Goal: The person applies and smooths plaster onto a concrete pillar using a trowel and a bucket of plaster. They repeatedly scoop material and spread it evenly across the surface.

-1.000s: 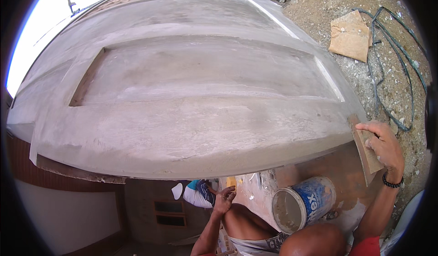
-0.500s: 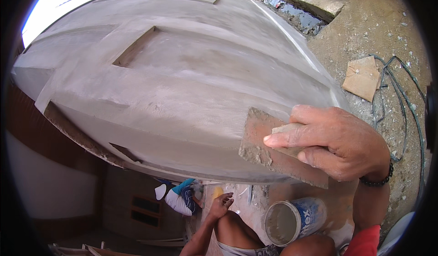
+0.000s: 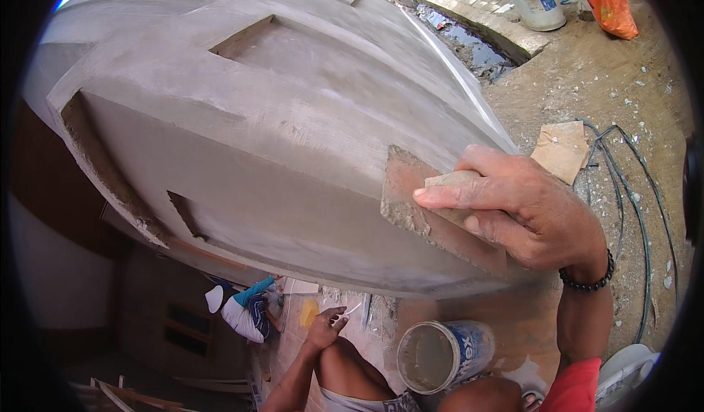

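My right hand (image 3: 524, 210) is closed around the grip of a plastering float (image 3: 411, 184). The float's flat reddish-brown blade is smeared with wet mortar along its edges and lies against the grey plastered wall (image 3: 308, 170). A dark bead bracelet circles that wrist. Down by my bent knee rests my left hand (image 3: 328, 328), its fingers partly curled. A thin white stick (image 3: 355, 309), perhaps a cigarette, shows at its fingertips. Below the wall a bucket (image 3: 429, 359) holds greyish material.
Recessed panels (image 3: 249, 41) with raised edges break up the wall. Another person (image 3: 246, 313) in a white hat crouches lower left. On the ground at right lie a brown board (image 3: 561, 150) and a dark cable (image 3: 623, 170). A white bucket (image 3: 534, 5) and orange bag (image 3: 607, 5) stand farther off.
My view has shifted, so the person, bucket and cable appear farther left and more of the far bucket and orange bag shows. The float stays on the wall in my right hand.
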A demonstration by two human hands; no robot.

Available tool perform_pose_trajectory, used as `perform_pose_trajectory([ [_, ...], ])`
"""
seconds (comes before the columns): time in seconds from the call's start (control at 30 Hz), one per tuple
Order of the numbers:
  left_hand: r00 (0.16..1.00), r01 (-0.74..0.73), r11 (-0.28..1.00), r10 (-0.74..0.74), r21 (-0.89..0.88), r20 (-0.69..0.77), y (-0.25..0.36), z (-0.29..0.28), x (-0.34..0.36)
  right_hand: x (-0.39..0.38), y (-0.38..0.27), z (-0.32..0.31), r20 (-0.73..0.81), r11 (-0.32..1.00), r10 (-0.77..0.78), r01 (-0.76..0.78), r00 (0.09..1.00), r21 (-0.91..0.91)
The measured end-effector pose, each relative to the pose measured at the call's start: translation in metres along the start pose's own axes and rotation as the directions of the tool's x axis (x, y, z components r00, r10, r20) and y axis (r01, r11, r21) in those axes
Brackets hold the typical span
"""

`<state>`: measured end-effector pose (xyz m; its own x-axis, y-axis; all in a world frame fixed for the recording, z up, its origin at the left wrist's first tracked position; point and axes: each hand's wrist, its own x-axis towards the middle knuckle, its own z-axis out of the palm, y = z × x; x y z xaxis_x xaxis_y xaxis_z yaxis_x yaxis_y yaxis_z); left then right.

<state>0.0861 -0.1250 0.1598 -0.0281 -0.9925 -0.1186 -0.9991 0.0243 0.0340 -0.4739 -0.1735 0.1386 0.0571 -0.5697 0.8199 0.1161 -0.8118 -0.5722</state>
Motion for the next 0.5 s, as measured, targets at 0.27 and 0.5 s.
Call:
perform_pose_trajectory([
  [0.27, 0.997, -0.062, 0.998, 0.061, -0.032, -0.037, 0.008, 0.002, 0.001, -0.008, 0.023, -0.022, 0.088, 0.964, 0.235, -0.221, 0.968, -0.146],
  [0.5, 0.995, -0.074, 0.997, 0.072, -0.032, -0.065, 0.008, -0.003, -0.012, 0.024, -0.003, -0.007, 0.06, 0.996, 0.037, -0.032, 0.998, -0.08],
])
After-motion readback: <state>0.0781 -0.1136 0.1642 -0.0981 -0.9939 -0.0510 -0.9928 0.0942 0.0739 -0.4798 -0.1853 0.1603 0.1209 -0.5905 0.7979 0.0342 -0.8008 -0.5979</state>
